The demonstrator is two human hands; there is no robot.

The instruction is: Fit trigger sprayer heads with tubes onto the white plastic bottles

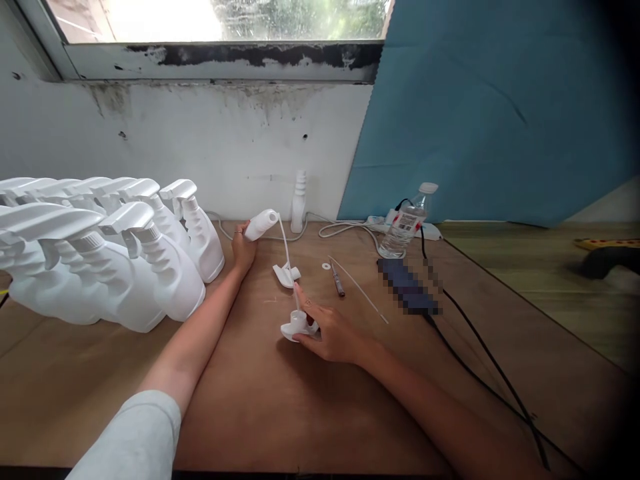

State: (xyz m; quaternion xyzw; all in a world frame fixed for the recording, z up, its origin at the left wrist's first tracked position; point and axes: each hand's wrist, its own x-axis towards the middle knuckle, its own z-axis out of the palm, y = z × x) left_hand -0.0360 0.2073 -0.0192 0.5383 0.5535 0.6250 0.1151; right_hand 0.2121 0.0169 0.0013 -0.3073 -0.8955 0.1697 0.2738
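My left hand [243, 248] is closed round a white plastic bottle [261, 225], which is tilted with its open mouth facing right. In my right hand [334, 331] is a white trigger sprayer head [299, 325], held low over the table. From that head a thin white dip tube [285, 241] runs up, slightly curved, to the bottle's mouth; whether its tip is inside I cannot tell. Behind the tube lies a second white sprayer head [286, 275] on the table.
Several white spray bottles [173, 267] crowd the left side. Right of my hands lie a small white ring [326, 266], a dark pen-like tool [337, 283] and a loose thin tube [363, 293]. Further right are a water bottle [404, 223], a blurred dark device [407, 287] and black cables [480, 340].
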